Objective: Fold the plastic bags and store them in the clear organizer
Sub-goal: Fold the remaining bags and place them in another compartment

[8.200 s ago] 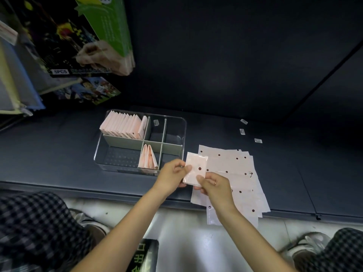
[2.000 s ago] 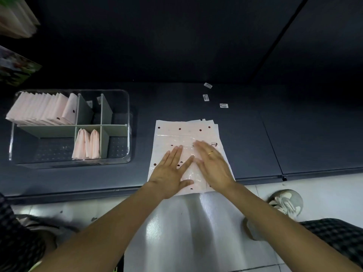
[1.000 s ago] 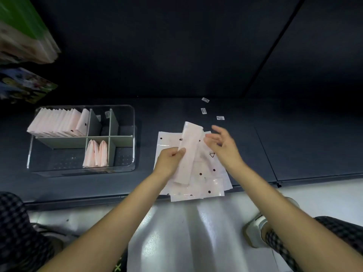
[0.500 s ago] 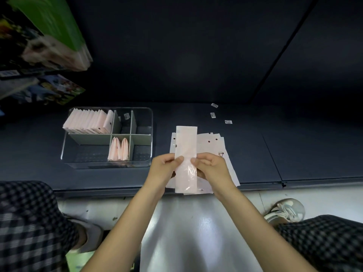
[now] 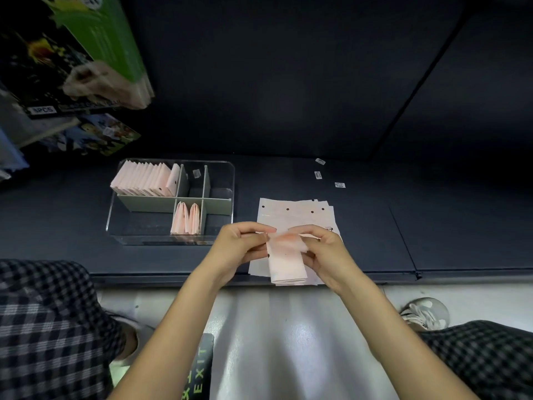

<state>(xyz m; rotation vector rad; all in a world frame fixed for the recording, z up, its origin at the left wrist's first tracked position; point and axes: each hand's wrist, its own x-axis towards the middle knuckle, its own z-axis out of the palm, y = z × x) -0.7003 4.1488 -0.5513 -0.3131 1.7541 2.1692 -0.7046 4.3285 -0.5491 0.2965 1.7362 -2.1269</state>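
A pale pink plastic bag (image 5: 287, 262), folded into a narrow strip, is held over the shelf's front edge. My left hand (image 5: 240, 246) and my right hand (image 5: 324, 252) both pinch its top end, which is bent over towards me. Beneath it lies a flat stack of dotted pink bags (image 5: 294, 210). The clear organizer (image 5: 227, 180) stands to the left with grey dividers; a row of folded bags (image 5: 144, 180) fills its back left compartment and two folded bags (image 5: 187, 219) stand in a front middle compartment.
The dark shelf (image 5: 375, 226) has three small white labels (image 5: 318, 174) behind the stack. Packaged goods (image 5: 95, 53) hang at the upper left. My checked trouser knees (image 5: 49, 327) and a shoe (image 5: 427, 313) flank a glossy floor with an EXIT sign (image 5: 199, 370).
Half a second ago the strip was held out full length. Now its upper end is bent down over the lower part, with both hands pinching at the fold.
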